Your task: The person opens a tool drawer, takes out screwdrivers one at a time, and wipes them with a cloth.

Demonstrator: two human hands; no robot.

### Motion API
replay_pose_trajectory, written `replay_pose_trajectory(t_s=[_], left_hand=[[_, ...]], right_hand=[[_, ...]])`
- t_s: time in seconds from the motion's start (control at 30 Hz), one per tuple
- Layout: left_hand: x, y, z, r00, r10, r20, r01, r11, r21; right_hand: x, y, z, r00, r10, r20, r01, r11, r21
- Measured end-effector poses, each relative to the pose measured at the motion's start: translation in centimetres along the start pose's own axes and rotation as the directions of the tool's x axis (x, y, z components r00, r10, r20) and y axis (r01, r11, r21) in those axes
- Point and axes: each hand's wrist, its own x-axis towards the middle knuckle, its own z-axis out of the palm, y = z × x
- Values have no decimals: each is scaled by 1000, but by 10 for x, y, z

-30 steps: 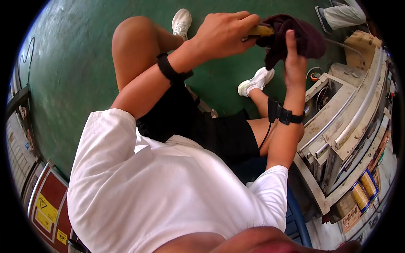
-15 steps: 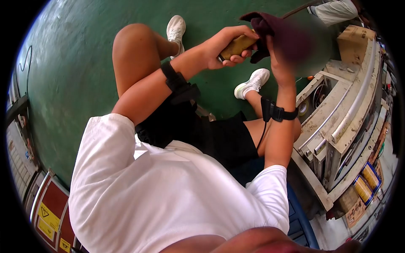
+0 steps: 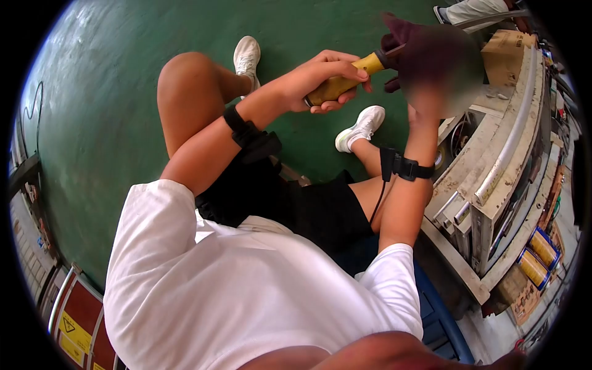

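Note:
My left hand (image 3: pixel 336 83) is closed around the yellow handle of a tool (image 3: pixel 354 74). Its dark collar points up and right toward a dark maroon cloth (image 3: pixel 404 40) that looks like a glove. What the tool's far end is stays hidden by the cloth and a blur. My right hand (image 3: pixel 427 98) is at the lower side of the cloth and seems to grip it; its fingers are mostly blurred. Black straps sit on both of my forearms, a left strap (image 3: pixel 246 132) and a right strap (image 3: pixel 407 166).
To the right stands a worn metal frame (image 3: pixel 502 154) with a cardboard box (image 3: pixel 505 55) at its far end. Yellow cans (image 3: pixel 533 268) lie beyond it. Another person's leg (image 3: pixel 475 11) shows at the top. Green floor (image 3: pixel 123 92) spreads left; a red panel (image 3: pixel 83 308) stands lower left.
My left hand and the tool have shifted slightly left and down, showing more of the handle and its dark collar. The maroon cloth has changed shape and turned, covering more of my right hand.

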Motion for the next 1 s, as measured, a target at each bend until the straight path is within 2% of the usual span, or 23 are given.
replay_pose_trajectory(t_s=[0.03, 0.07, 0.13, 0.23, 0.3, 0.33, 0.37, 0.43, 0.5, 0.57, 0.63, 0.67, 0.7, 0.77, 0.8, 0.83, 0.9, 0.93, 0.97, 1.0], left_hand=[[1, 0, 0, 1000, 5, 6, -5, 1000, -3], [2, -1, -1, 1000, -18, -19, 18, 1000, 2], [3, 1, 1, 998, -42, -43, 42, 999, 6], [4, 7, 3, 991, -86, -107, 95, 992, 84], [10, -5, -2, 948, 41, -316, 110, 888, 447], [12, -10, -7, 937, 128, -326, 72, 840, 538], [12, -14, -11, 938, 137, -318, 57, 846, 531], [10, -17, -15, 882, 250, -400, 207, 557, 804], [8, -19, -11, 872, 311, -377, 171, 529, 831], [5, -19, -9, 841, 405, -359, 162, 443, 882], [3, -19, -16, 845, 418, -334, 148, 417, 897], [2, -19, -23, 847, 431, -312, 135, 393, 910], [2, -18, -31, 852, 430, -300, 122, 394, 911], [-1, -19, -50, 861, 458, -220, 141, 200, 970], [-3, -19, -57, 868, 455, -196, 134, 164, 977], [-4, -18, -57, 869, 457, -192, 126, 172, 977], [-8, -12, -54, 888, 381, -257, 200, 182, 963], [-8, -13, -52, 881, 380, -280, 227, 179, 957], [-6, -14, -55, 885, 379, -271, 219, 174, 960], [-7, -15, -61, 882, 403, -243, 206, 135, 969]], right_hand=[[-4, -8, 6, 1000, 19, 10, -20, 994, 110], [-13, -27, 16, 989, 8, 147, -47, 964, 263], [-23, -38, 30, 960, -24, 277, -94, 911, 402], [-25, -34, 36, 991, 7, 131, -73, 861, 504], [-21, -29, 32, 968, -4, 252, -187, 659, 729], [-19, -26, 32, 967, -3, 253, -186, 669, 719], [-16, -24, 35, 975, 35, 221, -184, 686, 704], [-14, -20, 38, 980, 59, 192, -176, 713, 679], [-15, -16, 41, 964, -55, 259, -105, 818, 565], [-18, -21, 46, 972, -24, 234, -129, 779, 614], [-17, -9, 44, 996, -82, -25, 85, 913, 398], [-8, -11, 35, 982, -187, 40, 165, 933, 320], [-3, -12, 28, 981, -190, 30, 171, 935, 310], [5, -26, 14, 941, -331, -68, 322, 819, 475], [20, 15, -34, 973, -225, 57, 136, 753, 644], [16, 1, -30, 973, -225, 57, 138, 760, 635], [4, -38, -3, 972, -149, -181, 225, 808, 545], [4, -34, -1, 967, -146, -210, 236, 822, 518], [2, -33, -2, 964, -150, -219, 245, 822, 515], [-1, -31, -2, 985, -135, -109, 171, 854, 492]])
